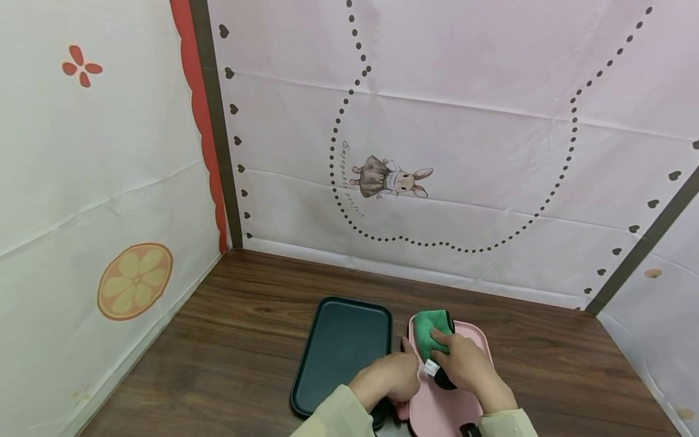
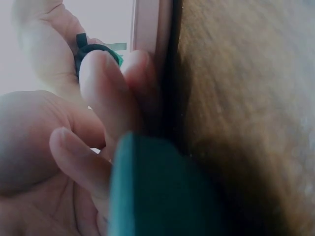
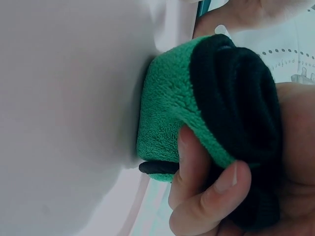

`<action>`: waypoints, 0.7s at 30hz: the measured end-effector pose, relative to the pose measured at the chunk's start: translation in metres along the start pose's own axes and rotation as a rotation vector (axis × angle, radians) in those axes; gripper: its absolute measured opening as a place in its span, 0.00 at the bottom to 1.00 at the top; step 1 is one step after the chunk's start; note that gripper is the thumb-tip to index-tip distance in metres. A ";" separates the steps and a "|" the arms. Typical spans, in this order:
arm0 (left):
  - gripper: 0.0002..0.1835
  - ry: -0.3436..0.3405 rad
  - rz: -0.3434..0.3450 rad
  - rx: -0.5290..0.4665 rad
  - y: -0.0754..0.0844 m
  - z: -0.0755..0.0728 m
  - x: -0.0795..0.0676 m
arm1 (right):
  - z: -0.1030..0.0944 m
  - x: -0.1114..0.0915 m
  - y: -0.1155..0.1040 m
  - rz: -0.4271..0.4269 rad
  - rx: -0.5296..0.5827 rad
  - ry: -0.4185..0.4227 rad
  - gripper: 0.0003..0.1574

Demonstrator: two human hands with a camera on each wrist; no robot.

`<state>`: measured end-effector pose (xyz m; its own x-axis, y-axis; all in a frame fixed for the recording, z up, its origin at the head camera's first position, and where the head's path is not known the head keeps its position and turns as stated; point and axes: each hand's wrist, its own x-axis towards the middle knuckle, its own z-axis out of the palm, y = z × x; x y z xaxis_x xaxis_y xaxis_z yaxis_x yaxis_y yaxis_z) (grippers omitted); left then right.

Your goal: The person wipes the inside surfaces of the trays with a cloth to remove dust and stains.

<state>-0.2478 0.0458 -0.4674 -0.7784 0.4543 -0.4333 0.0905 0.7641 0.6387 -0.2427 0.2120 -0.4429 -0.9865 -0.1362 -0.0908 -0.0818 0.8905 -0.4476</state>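
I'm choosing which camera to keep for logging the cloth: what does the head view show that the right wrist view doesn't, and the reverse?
Only head: the citrus-slice print on the left wall and the wooden tabletop.

Only right wrist: the layered folds at the cloth's black-edged end, seen close.

Both: the green cloth, the pink tray and the right hand holding the cloth.

From the head view, a person's two arms reach forward from the bottom edge, the pale left sleeve (image 1: 337,419) and right sleeve (image 1: 508,423) ending above bare wrists. The left hand (image 1: 401,373) is lower, back upward, several fingers (image 2: 108,88) slightly bent. The right hand (image 1: 464,361) angles inward just beside it, fingers curled in a grip.
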 end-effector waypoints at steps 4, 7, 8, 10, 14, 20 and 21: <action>0.42 0.022 0.008 0.030 0.001 0.001 0.000 | -0.002 -0.001 0.003 0.001 0.010 -0.001 0.29; 0.42 0.025 0.012 0.035 0.001 0.001 0.000 | -0.003 -0.002 0.006 0.002 0.012 -0.002 0.29; 0.42 0.025 0.013 0.035 0.001 0.001 0.001 | -0.004 -0.002 0.007 0.002 0.008 -0.001 0.29; 0.42 0.024 0.014 0.030 0.001 0.001 0.000 | -0.004 -0.003 0.009 0.004 -0.002 0.004 0.29; 0.42 0.018 0.011 0.016 0.000 0.001 0.000 | -0.006 -0.004 0.013 0.014 -0.012 0.008 0.29; 0.42 0.016 0.007 0.009 0.000 0.001 0.000 | -0.007 -0.007 0.019 0.014 -0.020 0.018 0.29; 0.42 0.021 0.008 0.012 0.000 0.002 0.000 | -0.008 -0.007 0.020 0.015 -0.022 0.020 0.29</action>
<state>-0.2470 0.0467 -0.4684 -0.7903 0.4506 -0.4151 0.1041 0.7664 0.6338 -0.2384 0.2339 -0.4445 -0.9902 -0.1145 -0.0794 -0.0700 0.9015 -0.4270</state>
